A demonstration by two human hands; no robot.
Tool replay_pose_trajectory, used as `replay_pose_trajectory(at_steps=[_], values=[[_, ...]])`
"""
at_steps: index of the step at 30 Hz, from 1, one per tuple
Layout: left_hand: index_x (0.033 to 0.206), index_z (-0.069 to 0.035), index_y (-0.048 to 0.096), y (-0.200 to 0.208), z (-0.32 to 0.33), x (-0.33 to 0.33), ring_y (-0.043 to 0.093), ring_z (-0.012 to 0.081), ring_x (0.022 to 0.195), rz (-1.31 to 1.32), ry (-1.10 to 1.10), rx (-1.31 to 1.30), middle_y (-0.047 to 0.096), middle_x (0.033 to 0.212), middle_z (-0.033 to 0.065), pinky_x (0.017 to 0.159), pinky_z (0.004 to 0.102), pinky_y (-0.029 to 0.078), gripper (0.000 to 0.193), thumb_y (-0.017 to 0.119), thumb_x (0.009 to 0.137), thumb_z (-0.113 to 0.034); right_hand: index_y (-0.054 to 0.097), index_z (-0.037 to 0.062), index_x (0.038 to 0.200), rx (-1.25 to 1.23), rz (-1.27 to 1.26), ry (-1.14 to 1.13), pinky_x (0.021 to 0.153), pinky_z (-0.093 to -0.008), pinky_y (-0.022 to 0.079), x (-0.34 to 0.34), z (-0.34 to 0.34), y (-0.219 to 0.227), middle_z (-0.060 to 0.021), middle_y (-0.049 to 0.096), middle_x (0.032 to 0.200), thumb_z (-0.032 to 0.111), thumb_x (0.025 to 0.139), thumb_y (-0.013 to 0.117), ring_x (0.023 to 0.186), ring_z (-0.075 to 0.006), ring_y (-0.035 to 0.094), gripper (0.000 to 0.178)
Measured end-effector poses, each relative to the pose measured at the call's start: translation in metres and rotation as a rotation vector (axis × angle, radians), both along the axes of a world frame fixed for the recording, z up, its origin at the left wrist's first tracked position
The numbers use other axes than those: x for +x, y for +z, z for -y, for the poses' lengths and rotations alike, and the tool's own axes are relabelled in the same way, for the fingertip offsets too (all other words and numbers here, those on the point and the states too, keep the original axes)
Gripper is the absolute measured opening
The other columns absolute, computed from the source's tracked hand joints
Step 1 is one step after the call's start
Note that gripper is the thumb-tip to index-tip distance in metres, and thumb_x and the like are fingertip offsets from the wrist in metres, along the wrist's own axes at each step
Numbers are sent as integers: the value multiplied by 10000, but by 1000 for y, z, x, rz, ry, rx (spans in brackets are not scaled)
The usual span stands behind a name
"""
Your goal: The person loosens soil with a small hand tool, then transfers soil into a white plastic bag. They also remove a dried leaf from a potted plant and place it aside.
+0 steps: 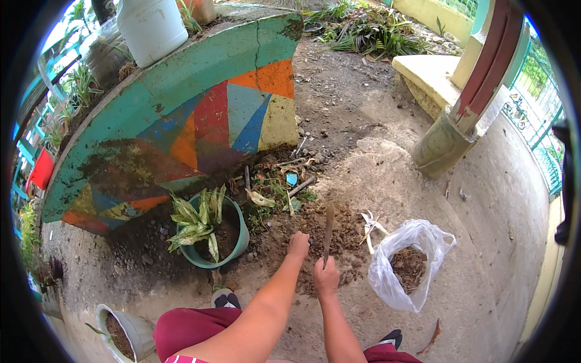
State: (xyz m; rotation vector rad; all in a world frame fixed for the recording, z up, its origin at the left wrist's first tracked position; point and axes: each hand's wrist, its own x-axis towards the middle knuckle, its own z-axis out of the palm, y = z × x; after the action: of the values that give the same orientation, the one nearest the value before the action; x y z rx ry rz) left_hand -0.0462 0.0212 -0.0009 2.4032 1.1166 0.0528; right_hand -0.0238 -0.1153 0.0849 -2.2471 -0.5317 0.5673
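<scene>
My right hand (327, 276) is wrapped round a long, narrow, dirt-brown blade that looks like a machete (328, 231), its tip pointing up and away from me. To its left, my left hand (298, 244) is closed low over the loose dark soil (315, 224); a small dark bit shows at its fingers, too little to make out. Left of that hand stands a green pot (241, 241) with a leafy, pale-mottled plant (203, 219) leaning in it. On the right, a clear plastic bag (385, 273) sits with its mouth wide, brown soil or plant matter (408, 269) inside.
A low wall (242, 121) painted in coloured triangles curves behind the pot, with a white container (151, 30) on top. Leaf litter and sticks (278, 187) lie at its foot. A post (448, 142) rises at right. A pale pot (134, 330) of soil stands lower left.
</scene>
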Motion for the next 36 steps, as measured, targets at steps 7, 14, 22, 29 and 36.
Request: replay_pose_trajectory(at_steps=[7,14,22,29,36], values=[[890,4,585,12,5,12,518,340,965,195,618,-676,532,982,170,813,411,467,155,471,895,-100,521,33,893,-301,-83,144,668,-535,466,1,11,-10,-265,609,759,310,868,465,750,-469,586,284],[827,56,511,-18,1,-4,540,268,741,12,65,-45,513,848,163,613,389,421,244,469,922,-164,530,28,906,-64,-113,2,707,-527,469,-2,0,6,-264,614,780,290,845,477,790,-461,591,274],[856,-22,568,-2,1,-5,534,329,961,-23,49,-108,536,954,158,790,409,487,59,510,843,-17,536,41,910,-249,-62,125,713,-544,460,5,4,2,-273,609,786,303,856,463,783,-467,587,278],[838,17,565,-10,0,0,558,302,831,30,80,-146,532,926,171,692,407,459,34,545,839,-11,528,41,910,-270,-54,98,706,-534,464,-6,13,-15,-289,602,778,298,852,476,798,-473,584,269],[993,33,561,-11,-1,-2,553,273,770,152,207,-271,529,905,169,647,390,456,143,528,881,-48,516,28,887,-224,-49,120,689,-528,466,-3,13,-5,-277,606,772,288,857,477,779,-465,588,264]])
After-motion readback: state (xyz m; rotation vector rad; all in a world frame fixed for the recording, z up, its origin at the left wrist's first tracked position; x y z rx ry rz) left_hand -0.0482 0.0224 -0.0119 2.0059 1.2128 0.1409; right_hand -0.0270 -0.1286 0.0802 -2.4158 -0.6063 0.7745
